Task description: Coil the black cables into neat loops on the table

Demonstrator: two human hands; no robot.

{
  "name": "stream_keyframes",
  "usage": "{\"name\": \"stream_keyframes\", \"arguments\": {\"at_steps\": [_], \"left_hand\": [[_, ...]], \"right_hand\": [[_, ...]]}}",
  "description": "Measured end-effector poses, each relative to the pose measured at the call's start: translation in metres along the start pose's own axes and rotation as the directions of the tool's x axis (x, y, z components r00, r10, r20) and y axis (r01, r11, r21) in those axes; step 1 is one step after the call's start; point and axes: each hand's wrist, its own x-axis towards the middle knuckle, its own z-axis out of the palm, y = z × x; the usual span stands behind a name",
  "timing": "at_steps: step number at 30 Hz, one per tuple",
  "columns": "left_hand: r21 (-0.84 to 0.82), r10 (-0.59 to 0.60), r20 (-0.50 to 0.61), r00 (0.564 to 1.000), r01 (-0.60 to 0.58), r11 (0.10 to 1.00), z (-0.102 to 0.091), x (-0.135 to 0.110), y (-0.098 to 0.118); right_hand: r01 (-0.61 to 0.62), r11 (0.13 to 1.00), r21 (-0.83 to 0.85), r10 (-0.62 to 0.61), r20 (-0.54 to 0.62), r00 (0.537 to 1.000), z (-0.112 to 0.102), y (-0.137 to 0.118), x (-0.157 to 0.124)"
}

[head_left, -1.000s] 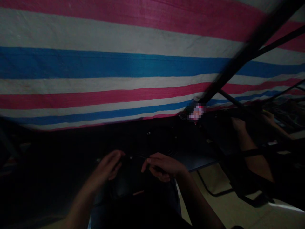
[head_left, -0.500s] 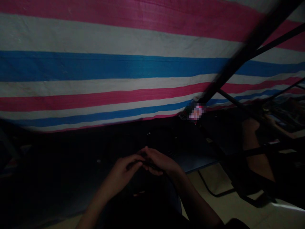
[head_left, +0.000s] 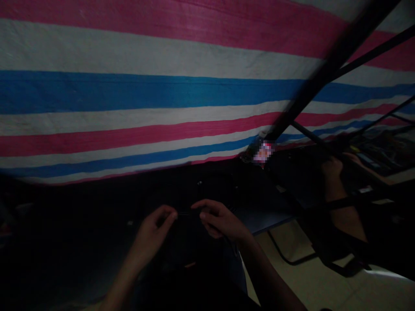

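The scene is very dark. My left hand is closed in a pinch, and faint thin strands run from its fingertips toward the right hand. Opposite it, my right hand has its index finger stretched toward the left and its other fingers curled. A thin dark cord hangs below the right palm, by the wrist, and seems to pass through the curled fingers. A gap separates the two hands. Both are above a dark tabletop, where black items are barely visible.
Striped pink, white and blue sheeting hangs behind the table. A dark metal frame slants across the right side. Small packets with a blurred pink label lie at its foot. At right is another person's arm.
My hands, close together before, have drawn apart, the left one moving left and down. Thin strands now show between them. The other person's hand at right has shifted slightly.
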Motion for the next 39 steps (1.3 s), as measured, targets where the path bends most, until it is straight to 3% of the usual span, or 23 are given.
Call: {"name": "stream_keyframes", "arguments": {"at_steps": [5,8,11,14,17,21,25,28,32,34,39], "left_hand": [[0.077,0.093,0.100,0.991,-0.101,0.992,0.008,-0.001,0.011],[0.071,0.160,0.232,0.960,-0.181,0.981,0.019,-0.006,0.025],[0.117,0.182,0.328,0.927,-0.231,0.966,0.029,-0.009,0.036],[0.177,0.165,0.370,0.914,-0.244,0.953,0.032,-0.009,0.039],[0.067,0.176,0.412,0.894,-0.223,0.973,0.029,-0.008,0.035],[-0.092,0.170,0.390,0.905,-0.145,0.985,0.028,-0.009,0.026],[-0.008,0.143,0.322,0.936,-0.148,0.989,0.036,-0.015,0.018],[0.141,0.196,0.321,0.927,-0.251,0.958,0.046,-0.020,0.019],[0.241,0.310,0.344,0.886,-0.403,0.883,0.056,-0.021,0.027],[0.214,0.283,0.377,0.882,-0.381,0.900,0.059,-0.019,0.030],[0.016,0.152,0.484,0.862,-0.182,0.983,0.067,-0.015,0.037]], "right_hand": [[-0.124,0.983,-0.133,0.130,0.040,0.991,0.001,-0.016,0.000],[-0.197,0.949,-0.244,0.218,0.060,0.974,0.005,-0.027,0.003],[-0.208,0.923,-0.324,0.229,0.028,0.973,0.012,-0.033,0.005],[-0.221,0.932,-0.287,0.236,0.017,0.972,0.015,-0.032,0.005],[-0.196,0.961,-0.194,0.207,0.040,0.977,0.014,-0.025,0.006],[-0.137,0.971,-0.195,0.155,0.076,0.985,0.008,-0.017,0.006],[-0.157,0.954,-0.254,0.184,0.088,0.979,0.004,-0.011,0.000],[-0.222,0.920,-0.323,0.241,0.020,0.970,0.009,-0.012,-0.005],[-0.216,0.842,-0.495,0.182,-0.116,0.976,0.016,-0.017,-0.010],[-0.210,0.821,-0.530,0.162,-0.137,0.977,0.016,-0.018,-0.014],[-0.289,0.792,-0.537,0.243,-0.157,0.957,0.014,-0.010,-0.025]]}}
